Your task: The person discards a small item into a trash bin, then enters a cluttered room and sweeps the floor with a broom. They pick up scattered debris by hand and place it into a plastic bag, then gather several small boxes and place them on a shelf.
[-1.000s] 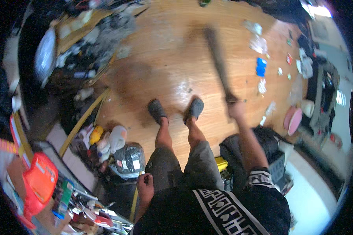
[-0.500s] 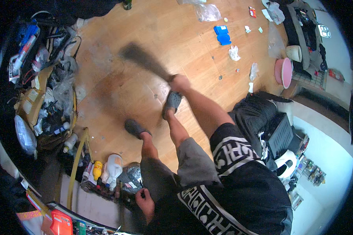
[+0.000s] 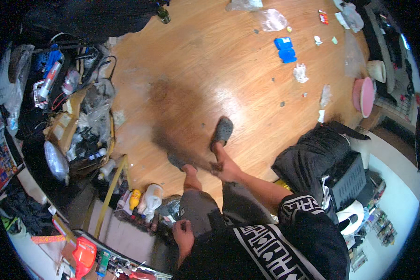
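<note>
Implement, dark, elongated and blurred, extends forward and leftward from the right hand over the wood floor, partly overlapping the left shoe in view; contact with the floor cannot be determined. Of the two hands, the right hand is closed around the near end, just behind the right shoe. The left hand is beside the gray shorts, fingers curled; whether it contains anything cannot be determined. A blue case lies farther ahead, to the right. A yellow bottle and white jug are at the left.
</note>
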`<state>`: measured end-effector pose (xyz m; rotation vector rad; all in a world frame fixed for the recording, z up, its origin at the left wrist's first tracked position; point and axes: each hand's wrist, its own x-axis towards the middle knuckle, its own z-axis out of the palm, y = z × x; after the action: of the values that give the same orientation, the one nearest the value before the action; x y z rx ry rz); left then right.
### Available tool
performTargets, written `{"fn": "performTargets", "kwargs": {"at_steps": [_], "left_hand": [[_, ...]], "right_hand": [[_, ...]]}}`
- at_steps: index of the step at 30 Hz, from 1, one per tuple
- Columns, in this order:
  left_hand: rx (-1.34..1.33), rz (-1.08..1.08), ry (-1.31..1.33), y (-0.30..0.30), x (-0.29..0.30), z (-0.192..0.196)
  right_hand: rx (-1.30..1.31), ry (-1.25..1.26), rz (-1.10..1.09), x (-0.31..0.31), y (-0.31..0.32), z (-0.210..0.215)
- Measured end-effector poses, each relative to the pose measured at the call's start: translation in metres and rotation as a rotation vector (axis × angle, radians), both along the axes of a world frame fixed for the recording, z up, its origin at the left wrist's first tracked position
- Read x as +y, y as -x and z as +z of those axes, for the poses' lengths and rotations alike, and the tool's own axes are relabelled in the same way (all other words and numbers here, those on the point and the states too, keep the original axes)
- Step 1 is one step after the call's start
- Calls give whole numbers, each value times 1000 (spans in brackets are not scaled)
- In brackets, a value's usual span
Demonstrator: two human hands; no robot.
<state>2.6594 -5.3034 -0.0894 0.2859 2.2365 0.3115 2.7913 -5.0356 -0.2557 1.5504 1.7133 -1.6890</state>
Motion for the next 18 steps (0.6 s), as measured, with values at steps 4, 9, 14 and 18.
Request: {"fn": "performTargets", "kwargs": {"at_steps": [4,9,14,18], "left_hand": [[16,-28,33,-5,5,0],[-1,-22,86,-6,21,-6],[103,-95,17,2,66,3],[148,-110,-89,11,100,14]], "right_hand": [[83,148,-280,14,-30,-39],[-340,-123,-333,212,-169,-93],[-440,-470,-453,397,-198,-31],[-155,-456,-461,389,-159,29]]}}
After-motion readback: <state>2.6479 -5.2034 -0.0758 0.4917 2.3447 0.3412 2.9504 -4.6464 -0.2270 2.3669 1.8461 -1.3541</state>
